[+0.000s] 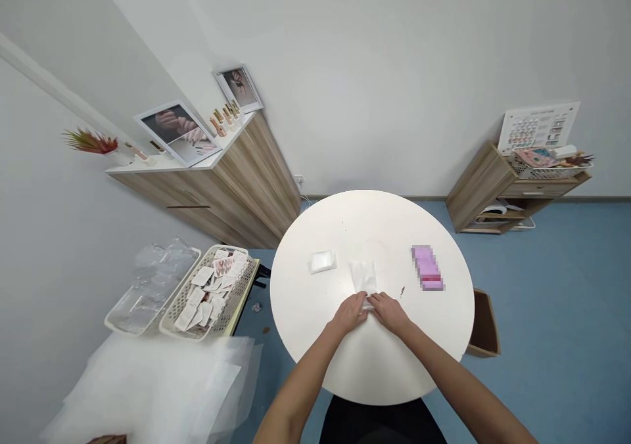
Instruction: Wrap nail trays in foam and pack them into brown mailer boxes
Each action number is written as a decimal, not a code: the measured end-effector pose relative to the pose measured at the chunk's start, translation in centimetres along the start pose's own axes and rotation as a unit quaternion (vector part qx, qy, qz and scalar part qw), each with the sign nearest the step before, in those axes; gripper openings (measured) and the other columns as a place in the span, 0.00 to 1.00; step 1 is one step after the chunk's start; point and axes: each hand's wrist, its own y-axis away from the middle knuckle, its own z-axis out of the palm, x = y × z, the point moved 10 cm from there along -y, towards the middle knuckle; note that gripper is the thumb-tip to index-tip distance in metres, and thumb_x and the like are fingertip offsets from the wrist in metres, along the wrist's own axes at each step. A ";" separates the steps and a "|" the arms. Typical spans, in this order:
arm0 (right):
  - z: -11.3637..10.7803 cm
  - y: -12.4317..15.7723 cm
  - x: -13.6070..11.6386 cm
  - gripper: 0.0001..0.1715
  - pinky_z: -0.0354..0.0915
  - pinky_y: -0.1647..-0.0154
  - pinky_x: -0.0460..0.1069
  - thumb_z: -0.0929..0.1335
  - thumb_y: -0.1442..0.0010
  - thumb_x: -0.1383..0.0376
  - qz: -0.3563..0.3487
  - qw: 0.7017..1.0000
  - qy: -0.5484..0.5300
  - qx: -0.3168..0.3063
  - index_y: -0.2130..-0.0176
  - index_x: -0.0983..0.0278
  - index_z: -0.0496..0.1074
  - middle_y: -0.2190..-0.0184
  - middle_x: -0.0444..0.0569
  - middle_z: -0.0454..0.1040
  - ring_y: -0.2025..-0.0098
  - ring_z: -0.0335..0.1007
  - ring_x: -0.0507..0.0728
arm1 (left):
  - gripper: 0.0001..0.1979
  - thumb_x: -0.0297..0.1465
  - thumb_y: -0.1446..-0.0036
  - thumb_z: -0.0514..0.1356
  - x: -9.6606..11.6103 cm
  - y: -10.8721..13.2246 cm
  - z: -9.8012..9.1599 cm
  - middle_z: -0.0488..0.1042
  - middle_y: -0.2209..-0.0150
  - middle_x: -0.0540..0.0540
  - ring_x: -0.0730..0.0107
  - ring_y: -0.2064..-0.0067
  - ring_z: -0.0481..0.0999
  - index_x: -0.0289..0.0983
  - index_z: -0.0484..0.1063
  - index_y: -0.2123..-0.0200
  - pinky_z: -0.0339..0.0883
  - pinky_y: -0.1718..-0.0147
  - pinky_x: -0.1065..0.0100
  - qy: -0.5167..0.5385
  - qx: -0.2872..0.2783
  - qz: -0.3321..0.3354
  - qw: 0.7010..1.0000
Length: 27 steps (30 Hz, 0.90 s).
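A soft white wrapping sheet (363, 274) lies on the round white table (374, 224), its far end flat and its near end bunched under my fingers. My left hand (351, 312) pinches the left side of that near end. Opposite it, almost touching, my right hand (389, 312) grips the right side with bent fingers. Whether something is inside the sheet is hidden. A small flat white wrapped packet (323, 261) rests to the far left of my hands. Over on the right lies a blurred-out pink-purple item (428, 268).
Left of the table, a white basket (170, 319) holds white cards and a white tray (111, 322) holds clear plastic pieces. White sheets (162, 388) are stacked nearer me. A wooden cabinet (256, 175), a low shelf unit (476, 188) and a brown bin (486, 326) stand around.
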 end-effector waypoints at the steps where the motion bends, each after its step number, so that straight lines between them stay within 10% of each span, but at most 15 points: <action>1: -0.5 -0.3 0.2 0.17 0.65 0.64 0.48 0.62 0.38 0.69 0.005 1.000 -0.011 -0.008 0.50 0.59 0.69 0.56 0.50 0.73 0.56 0.68 0.58 | 0.22 0.30 0.43 0.57 -0.2 -0.1 -0.3 0.71 0.50 0.44 0.57 0.51 0.74 0.43 0.62 0.45 0.69 0.52 0.59 0.015 -0.004 -0.010 1.000; 12: -2.2 -5.6 3.2 0.16 0.64 0.63 0.49 0.57 0.34 0.65 0.052 0.989 -0.141 -0.001 0.48 0.58 0.63 0.59 0.46 0.74 0.62 0.71 0.56 | 0.11 0.33 0.39 0.56 -3.6 -3.7 -3.1 0.73 0.56 0.47 0.61 0.52 0.72 0.44 0.72 0.54 0.66 0.49 0.60 0.122 0.072 -0.116 0.983; 22: 1.0 -3.2 2.4 0.30 0.59 0.39 0.60 0.59 0.39 0.72 0.044 0.991 0.001 0.123 0.38 0.63 0.60 0.38 0.57 0.62 0.37 0.56 0.64 | 0.16 0.30 0.37 0.52 -4.4 -5.6 -2.9 0.72 0.51 0.45 0.59 0.47 0.68 0.44 0.69 0.47 0.63 0.45 0.56 0.008 0.096 -0.105 0.990; 27: 2.5 -3.2 3.0 0.33 0.67 0.47 0.57 0.57 0.37 0.71 0.045 0.993 -0.001 0.111 0.35 0.57 0.55 0.34 0.53 0.58 0.40 0.63 0.61 | 0.17 0.28 0.35 0.47 -3.4 -4.4 -2.2 0.64 0.40 0.44 0.57 0.39 0.62 0.43 0.67 0.46 0.57 0.41 0.51 -0.043 0.155 -0.100 0.982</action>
